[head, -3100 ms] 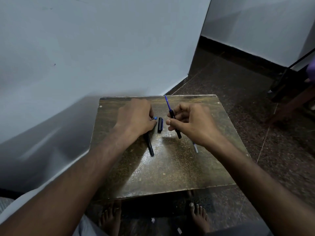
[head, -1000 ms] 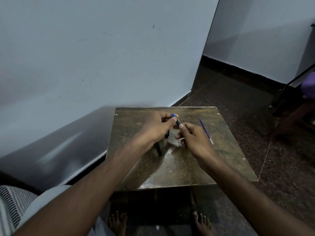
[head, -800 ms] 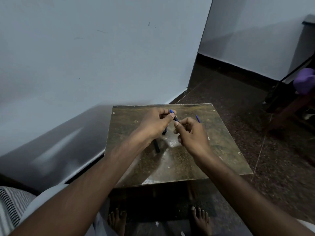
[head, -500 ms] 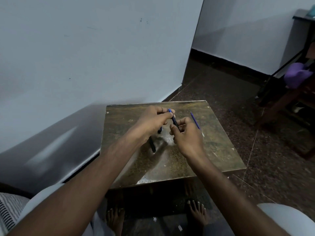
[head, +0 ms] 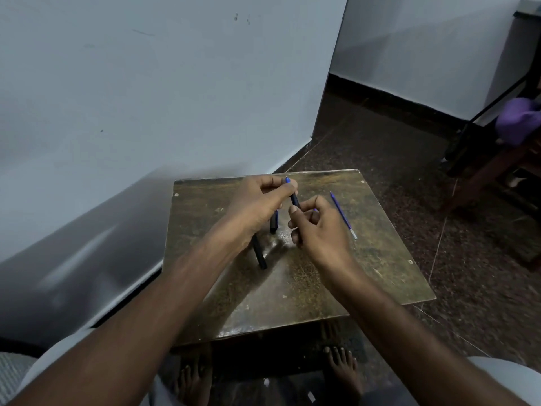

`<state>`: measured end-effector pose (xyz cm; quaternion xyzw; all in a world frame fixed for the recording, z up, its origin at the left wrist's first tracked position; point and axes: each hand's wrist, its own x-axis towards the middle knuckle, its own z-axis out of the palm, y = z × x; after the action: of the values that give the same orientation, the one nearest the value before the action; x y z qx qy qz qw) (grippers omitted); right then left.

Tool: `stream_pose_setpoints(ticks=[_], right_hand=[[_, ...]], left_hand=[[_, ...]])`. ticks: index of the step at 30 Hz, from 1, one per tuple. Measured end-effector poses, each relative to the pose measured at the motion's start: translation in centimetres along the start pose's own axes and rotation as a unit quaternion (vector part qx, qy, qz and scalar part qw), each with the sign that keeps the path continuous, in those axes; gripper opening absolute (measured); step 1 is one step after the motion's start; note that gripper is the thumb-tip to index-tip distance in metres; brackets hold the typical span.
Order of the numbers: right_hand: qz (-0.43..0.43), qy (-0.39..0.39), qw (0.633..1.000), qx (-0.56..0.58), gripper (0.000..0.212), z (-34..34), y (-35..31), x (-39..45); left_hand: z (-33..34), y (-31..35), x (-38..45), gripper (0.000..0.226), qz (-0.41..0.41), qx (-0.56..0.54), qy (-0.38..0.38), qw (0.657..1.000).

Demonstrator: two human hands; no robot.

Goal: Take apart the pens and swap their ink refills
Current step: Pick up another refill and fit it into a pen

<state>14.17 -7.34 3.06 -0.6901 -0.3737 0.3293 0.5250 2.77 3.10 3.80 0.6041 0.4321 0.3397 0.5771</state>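
Observation:
My left hand [head: 257, 205] and my right hand [head: 317, 227] both grip one dark pen barrel [head: 294, 200] above the small wooden table [head: 380, 259]. A blue tip sticks out past my left fingertips. A loose blue ink refill [head: 342, 213] lies on the table to the right of my right hand. A black pen body [head: 259, 253] lies on the table below my left hand, partly hidden by it. A short black cap [head: 273, 222] lies between the two hands.
The table stands against a pale wall [head: 146, 98] on the left. Dark speckled floor [head: 483, 273] lies to the right, with a wooden chair [head: 503, 159] carrying a purple object at far right. My bare feet [head: 339, 373] show under the table's near edge.
Three seconds ago my right hand held a pen with the blue refill sticking out; the refill now lies on the table. Both hands have come together on the barrel.

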Motion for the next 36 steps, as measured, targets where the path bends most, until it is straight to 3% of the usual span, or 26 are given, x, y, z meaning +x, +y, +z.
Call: stream_pose_setpoints(ticks=[5,10,12,17,22,25,28,32,34,36], right_hand=[[0.016,-0.043,0.999,0.000,0.032,-0.1,-0.6,0.5],[-0.011,-0.024,1.000,-0.001,0.017,-0.1,-1.1,0.4],[-0.013,-0.029,0.999,0.008,0.021,-0.1,-1.0,0.2],[0.076,-0.073,0.986,0.130,0.036,-0.6,-0.8,0.2],[-0.012,-0.023,1.000,0.001,0.016,-1.3,-0.4,0.0],[-0.030,-0.019,0.999,0.007,0.016,-1.0,0.0,-0.7],[0.013,-0.054,0.994,0.092,0.023,-0.7,-0.1,-1.0],[0.116,-0.138,0.951,0.250,0.027,-0.6,-0.6,-0.7],[0.118,-0.151,0.960,0.204,0.029,-1.1,-0.8,-0.3],[0.053,-0.140,0.989,0.019,0.031,-2.0,-1.0,0.2]], left_hand=[[-0.1,-0.5,-0.1,0.019,0.033,-0.040,0.040,0.998],[-0.5,-0.2,-0.1,0.021,0.018,-0.055,0.028,0.998],[-0.7,0.1,-0.3,0.019,-0.001,-0.065,0.011,0.998],[-0.4,0.3,-0.7,0.017,-0.019,-0.054,-0.014,0.998],[-0.2,0.2,-0.9,0.015,-0.001,-0.038,-0.025,0.999],[-0.1,0.4,-1.0,0.016,-0.012,-0.079,-0.072,0.994],[-0.3,0.6,-0.8,0.018,-0.045,-0.142,-0.119,0.982],[-0.7,0.7,-0.8,0.022,-0.066,-0.138,-0.159,0.975],[-0.6,0.6,-1.0,0.026,-0.057,-0.124,-0.156,0.978],[-0.6,0.5,-0.8,0.027,0.019,0.021,-0.101,0.994]])
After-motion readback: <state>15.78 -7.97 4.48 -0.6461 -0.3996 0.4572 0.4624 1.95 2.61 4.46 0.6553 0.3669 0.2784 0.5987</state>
